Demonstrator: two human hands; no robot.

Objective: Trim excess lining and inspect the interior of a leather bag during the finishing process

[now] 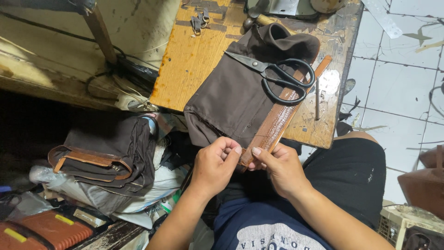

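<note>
At the near edge of the wooden table [194,55], the brown zipper strip's [277,120] lower end is pinched by the left hand [215,162] and right hand [277,166], its length lying unfinished on dark fabric [231,92] beside black scissors [277,76].

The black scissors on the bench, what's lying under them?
The black scissors rest on dark brown fabric, their handles overlapping a tan zipper strip. Below is the wooden bench; whatever the fabric covers there cannot be seen.

fabric [231,102]: matt brown cloth | scissors [277,76]: dull metal blades, glossy black handles | table [194,55]: worn rough wood
</note>
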